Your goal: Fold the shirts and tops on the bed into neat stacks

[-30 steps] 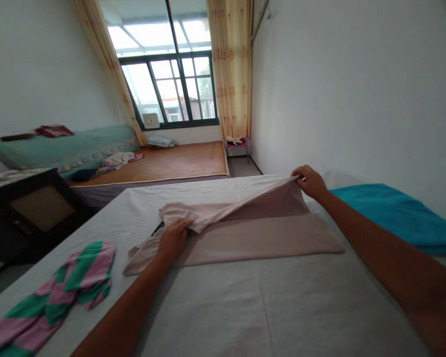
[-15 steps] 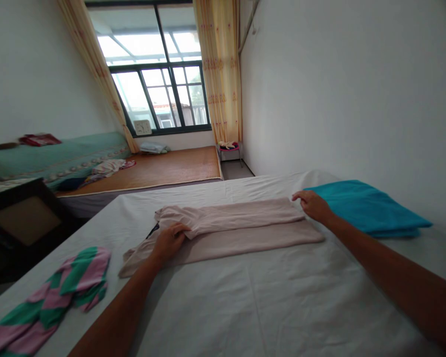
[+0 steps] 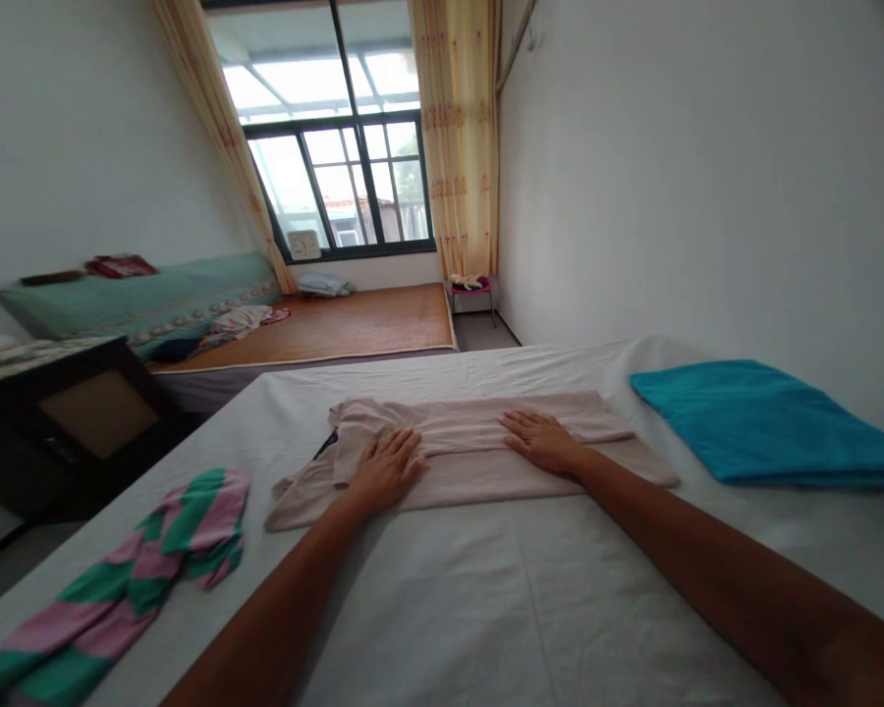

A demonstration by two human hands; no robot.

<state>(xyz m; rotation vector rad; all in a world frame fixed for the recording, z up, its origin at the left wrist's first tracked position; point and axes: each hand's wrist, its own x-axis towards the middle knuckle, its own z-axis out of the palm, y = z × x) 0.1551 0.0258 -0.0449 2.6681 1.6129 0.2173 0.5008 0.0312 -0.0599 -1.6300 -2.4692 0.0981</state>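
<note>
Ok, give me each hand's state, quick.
Left hand: open, palm down on the beige garment, gripping nothing.
Right hand: open, palm down on the same garment, gripping nothing.

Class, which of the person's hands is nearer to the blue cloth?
Right. The right hand lies on the garment, to the left of the blue cloth; the left hand is farther off, nearer the garment's left end.

A bright, dark-framed window stands between yellow curtains; pale walls flank it.
</note>
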